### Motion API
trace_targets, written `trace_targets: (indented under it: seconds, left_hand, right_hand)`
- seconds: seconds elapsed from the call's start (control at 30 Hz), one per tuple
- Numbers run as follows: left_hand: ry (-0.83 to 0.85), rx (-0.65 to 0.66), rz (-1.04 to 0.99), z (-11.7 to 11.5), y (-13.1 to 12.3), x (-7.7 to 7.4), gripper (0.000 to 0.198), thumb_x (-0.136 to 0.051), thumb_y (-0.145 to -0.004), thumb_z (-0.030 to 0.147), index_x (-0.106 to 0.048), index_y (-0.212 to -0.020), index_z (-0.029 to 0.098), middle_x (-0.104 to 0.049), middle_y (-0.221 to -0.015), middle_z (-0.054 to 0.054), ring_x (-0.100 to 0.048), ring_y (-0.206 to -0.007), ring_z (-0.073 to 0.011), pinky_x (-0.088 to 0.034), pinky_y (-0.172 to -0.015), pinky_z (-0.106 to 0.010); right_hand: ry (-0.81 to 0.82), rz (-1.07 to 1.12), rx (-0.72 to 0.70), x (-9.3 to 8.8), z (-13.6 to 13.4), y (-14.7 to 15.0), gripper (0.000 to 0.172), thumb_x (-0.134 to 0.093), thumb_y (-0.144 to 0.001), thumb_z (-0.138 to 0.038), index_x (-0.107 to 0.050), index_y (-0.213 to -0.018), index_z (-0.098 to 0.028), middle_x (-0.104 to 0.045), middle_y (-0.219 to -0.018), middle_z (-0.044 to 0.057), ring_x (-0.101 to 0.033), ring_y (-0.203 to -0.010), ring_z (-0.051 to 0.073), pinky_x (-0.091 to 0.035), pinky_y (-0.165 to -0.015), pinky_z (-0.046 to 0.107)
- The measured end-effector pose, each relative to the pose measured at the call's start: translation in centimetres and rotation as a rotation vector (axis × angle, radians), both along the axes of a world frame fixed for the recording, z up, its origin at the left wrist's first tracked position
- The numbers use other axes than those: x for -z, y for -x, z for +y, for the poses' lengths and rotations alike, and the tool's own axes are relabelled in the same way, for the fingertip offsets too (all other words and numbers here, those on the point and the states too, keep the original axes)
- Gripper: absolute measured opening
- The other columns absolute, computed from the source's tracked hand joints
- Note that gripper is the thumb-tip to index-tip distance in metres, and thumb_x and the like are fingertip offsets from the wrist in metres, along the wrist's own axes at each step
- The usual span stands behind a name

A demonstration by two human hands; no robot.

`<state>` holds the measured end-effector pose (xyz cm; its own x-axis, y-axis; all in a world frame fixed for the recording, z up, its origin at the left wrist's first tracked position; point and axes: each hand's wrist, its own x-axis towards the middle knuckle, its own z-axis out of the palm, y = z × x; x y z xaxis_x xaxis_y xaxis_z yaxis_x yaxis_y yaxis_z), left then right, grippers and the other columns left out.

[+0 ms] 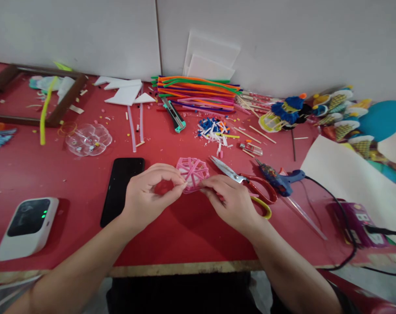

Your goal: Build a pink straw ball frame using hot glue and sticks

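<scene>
A small pink lattice piece (pixel 194 173) made of straw segments is held just above the red table (pixel 184 235) at the centre. My left hand (pixel 151 195) pinches its left edge with thumb and fingers curled closed. My right hand (pixel 232 200) grips its right lower edge, fingers closed on it. Red-handled scissors (pixel 246 179) lie on the table right behind my right hand, blades pointing left.
A black phone (pixel 121 189) lies left of my hands, and a white device with green lights (pixel 28 226) at the front left. A blue glue gun (pixel 282 179) with its cord is on the right. Cut straw bits (pixel 214 129), long coloured straws (pixel 198 92), a utility knife (pixel 174 115) and a clear tray (pixel 88 139) are behind.
</scene>
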<state>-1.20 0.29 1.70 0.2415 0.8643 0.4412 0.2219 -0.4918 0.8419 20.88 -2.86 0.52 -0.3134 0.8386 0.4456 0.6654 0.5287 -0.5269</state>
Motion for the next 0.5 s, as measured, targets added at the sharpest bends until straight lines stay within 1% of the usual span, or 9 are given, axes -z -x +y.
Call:
trace_targets:
  seconds: [0.3, 0.5]
  left_hand:
    - [0.008, -0.010, -0.016, -0.09, 0.00, -0.01, 0.014, -0.074, -0.083, 0.009, -0.073, -0.082, 0.022, -0.077, -0.085, 0.001, -0.073, -0.085, -0.0127, -0.059, -0.083, -0.025]
    - [-0.013, 0.007, -0.040, -0.23, 0.07, -0.11, 0.017, -0.077, -0.080, 0.005, -0.073, -0.080, 0.022, -0.078, -0.085, 0.001, -0.074, -0.086, -0.0123, -0.059, -0.085, -0.024]
  right_hand:
    - [0.015, 0.009, -0.011, 0.12, 0.13, -0.11, 0.021, -0.054, -0.097, -0.013, -0.073, -0.100, -0.021, -0.080, -0.093, 0.005, -0.077, -0.087, 0.018, -0.064, -0.080, 0.031]
    - [0.022, 0.031, -0.011, 0.12, 0.15, -0.07, 0.020, -0.055, -0.097, -0.013, -0.073, -0.100, -0.021, -0.080, -0.092, 0.004, -0.077, -0.085, 0.018, -0.063, -0.079, 0.030]
